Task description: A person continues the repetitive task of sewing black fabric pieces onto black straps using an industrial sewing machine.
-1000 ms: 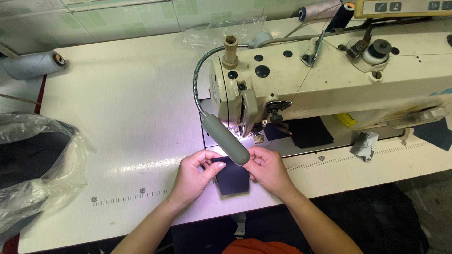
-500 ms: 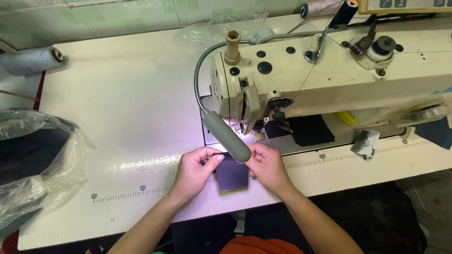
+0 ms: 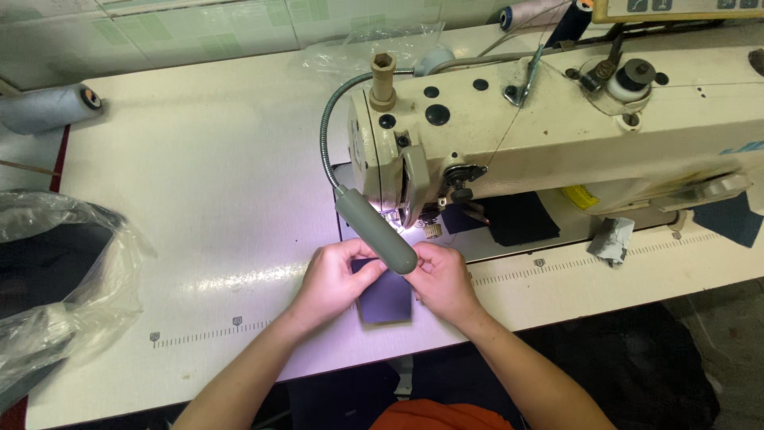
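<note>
Two hands on one small dark fabric piece (image 3: 385, 296), lying flat on the white tabletop (image 3: 199, 231) right in front of the sewing machine (image 3: 557, 127). Left hand (image 3: 334, 283) and right hand (image 3: 442, 280) both have fingers pinched on its top edge, under the grey gooseneck lamp (image 3: 376, 231).

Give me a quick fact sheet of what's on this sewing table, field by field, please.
Setting: white work table with a cream sewing machine
Left hand: grips the left edge of a small dark fabric piece
Right hand: grips its right edge
Lamp: grey gooseneck lamp head lit, just above the fabric
Far left: grey thread cone lying on its side
Near left: clear plastic bag holding dark cloth
</note>
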